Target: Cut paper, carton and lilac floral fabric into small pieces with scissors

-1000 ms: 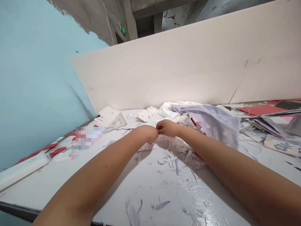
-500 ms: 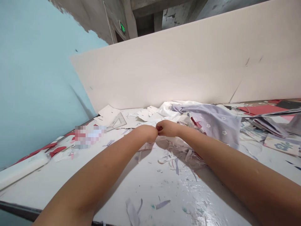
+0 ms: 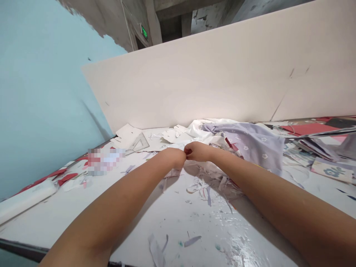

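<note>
**A thin white sheet (image 3: 196, 171) is pinched up between both hands on the counter (image 3: 167, 226).**

The left hand (image 3: 172, 157) and right hand (image 3: 198, 151) are pressed together, their fingers (image 3: 185, 147) apparently curled shut on the sheet, with a small red scrap (image 3: 188, 151) showing there. Whether it is paper or cloth cannot be told; it is judged light and soft, best held by that gathered edge. It sags below the fingers, its long axis unclear. A lilac flowered cloth (image 3: 244, 144) lies just beyond them.
</note>
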Available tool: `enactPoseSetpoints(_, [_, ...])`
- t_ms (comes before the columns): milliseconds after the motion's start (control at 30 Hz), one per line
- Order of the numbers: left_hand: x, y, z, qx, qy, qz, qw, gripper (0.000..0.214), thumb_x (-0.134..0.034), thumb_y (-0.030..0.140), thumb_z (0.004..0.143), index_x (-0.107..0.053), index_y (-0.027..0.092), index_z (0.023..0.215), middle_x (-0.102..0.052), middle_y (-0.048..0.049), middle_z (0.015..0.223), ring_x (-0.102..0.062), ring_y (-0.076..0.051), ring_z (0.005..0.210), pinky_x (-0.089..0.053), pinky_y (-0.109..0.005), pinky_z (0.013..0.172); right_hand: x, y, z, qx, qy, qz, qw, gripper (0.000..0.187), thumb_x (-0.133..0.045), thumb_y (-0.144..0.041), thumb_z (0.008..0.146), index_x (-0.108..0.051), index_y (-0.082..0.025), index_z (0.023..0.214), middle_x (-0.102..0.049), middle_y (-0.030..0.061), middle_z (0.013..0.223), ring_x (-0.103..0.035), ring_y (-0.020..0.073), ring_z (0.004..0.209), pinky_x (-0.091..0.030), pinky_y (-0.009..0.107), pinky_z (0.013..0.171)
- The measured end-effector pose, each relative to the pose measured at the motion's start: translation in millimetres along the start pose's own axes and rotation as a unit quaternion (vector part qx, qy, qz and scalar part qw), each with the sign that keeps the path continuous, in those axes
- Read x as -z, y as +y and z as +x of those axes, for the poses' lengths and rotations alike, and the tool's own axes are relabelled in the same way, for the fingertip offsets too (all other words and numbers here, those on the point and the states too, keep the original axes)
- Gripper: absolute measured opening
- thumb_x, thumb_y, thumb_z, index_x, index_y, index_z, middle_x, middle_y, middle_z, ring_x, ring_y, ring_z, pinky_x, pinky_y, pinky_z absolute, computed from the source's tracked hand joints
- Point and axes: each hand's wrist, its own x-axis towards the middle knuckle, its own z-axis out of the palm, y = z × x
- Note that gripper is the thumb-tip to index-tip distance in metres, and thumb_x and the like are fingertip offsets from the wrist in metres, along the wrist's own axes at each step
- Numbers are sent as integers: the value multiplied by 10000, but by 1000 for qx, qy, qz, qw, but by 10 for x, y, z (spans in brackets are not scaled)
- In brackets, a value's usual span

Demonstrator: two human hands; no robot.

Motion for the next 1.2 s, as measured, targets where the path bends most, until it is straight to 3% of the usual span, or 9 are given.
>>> enactPoseSetpoints(633, [-20,-95,-86,17,22,-18,999,207,-549,231,644,-624,182,831,-641,-93,844,-576,-218,720,-439,-304,619,-19,15,11,2,6,-3,1000,168,-553,-225,673,-651,-183,804,-668,29,828,-574,151,715,-394,208,560])
enactPoseSetpoints(900, [21,-251,-285,-3,28,-70,997,319,-518,292,679,-579,257,989,-624,-60,992,-568,-202,747,-427,-287,582,-17,16,-2,11,7,-7,1000,171,-520,-219,683,-642,-188,798,-664,25,818,-570,143,693,-393,204,545])
enactPoseSetpoints(1033, [-58,-353,-439,-8,41,-93,995,277,-486,277,687,-570,278,951,-624,-34,954,-556,-176,700,-394,-265,546,-31,-116,-64,44,4,-21,999,157,-499,-214,688,-636,-207,765,-656,7,779,-555,135,677,-375,201,540])
enactPoseSetpoints(1200, [-298,-444,-587,-16,89,-121,989,188,-440,271,722,-583,245,841,-621,-38,888,-551,-174,690,-360,-263,534,-127,-344,-154,78,-30,-49,995,148,-535,-287,681,-652,-214,735,-656,8,744,-544,131,616,-337,205,488])
